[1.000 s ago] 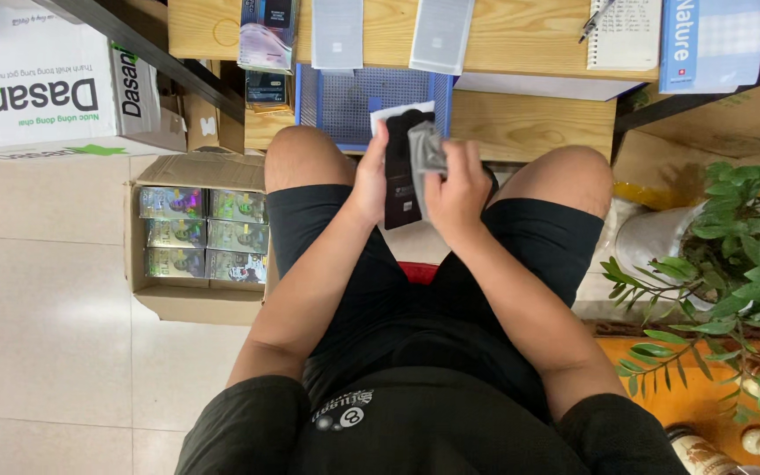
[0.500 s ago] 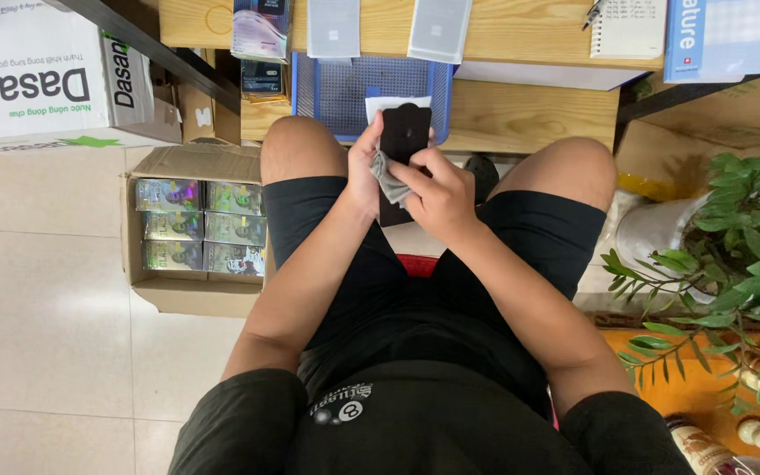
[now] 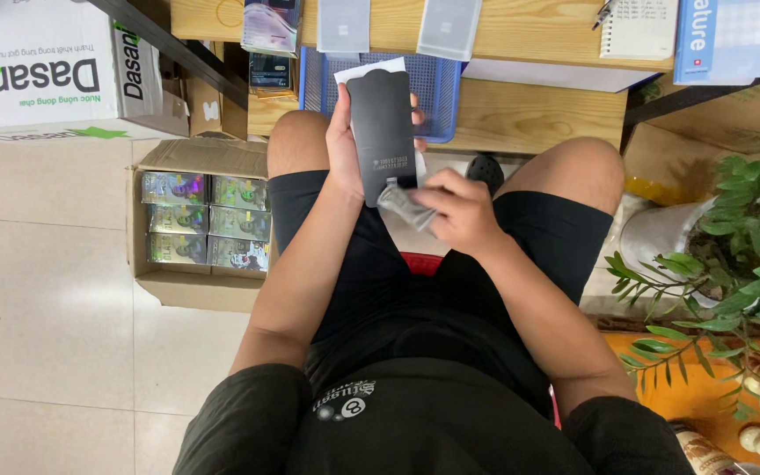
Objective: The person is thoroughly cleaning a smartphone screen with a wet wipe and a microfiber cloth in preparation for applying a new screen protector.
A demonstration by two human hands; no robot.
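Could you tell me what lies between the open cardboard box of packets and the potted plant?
In the head view, the person's lap and both hands with the black sleeve.

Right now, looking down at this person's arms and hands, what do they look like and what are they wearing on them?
Both arms are bare from the shoulder sleeves down: no long sleeves, gloves, watch or bracelet show. The left hand and right hand are ungloved, and no rings can be made out. The person wears a black short-sleeved shirt with a small pale round mark and lettering on the chest, and black shorts.

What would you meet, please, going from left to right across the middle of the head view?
Open cardboard box of shiny packs → left hand → black card sleeve → right hand holding a small clear wrapper → green potted plant.
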